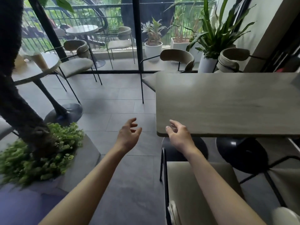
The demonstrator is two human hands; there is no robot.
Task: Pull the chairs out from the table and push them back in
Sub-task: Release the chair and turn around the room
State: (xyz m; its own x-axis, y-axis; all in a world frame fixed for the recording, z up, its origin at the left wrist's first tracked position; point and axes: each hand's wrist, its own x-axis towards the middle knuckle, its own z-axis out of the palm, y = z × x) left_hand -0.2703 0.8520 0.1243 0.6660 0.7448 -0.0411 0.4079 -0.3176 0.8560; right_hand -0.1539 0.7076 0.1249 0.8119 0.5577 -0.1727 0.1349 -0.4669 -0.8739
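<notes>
A person's left hand and right hand hang open and empty at the near corner of a matte, wood-grain bench, apparently between chairs. A cushioned, black-framed chair sits at 5 o'clock; another waits at 12 o'clock, likely next, needing a backrest grip.

the desk lies ahead of you to the right. a near chair sits just before it, its seat partly under the desk's near edge. two far chairs stand behind the desk, with potted plants behind them. a round table is off to your left, another chair beside it. a planter sits at your near left.
</notes>
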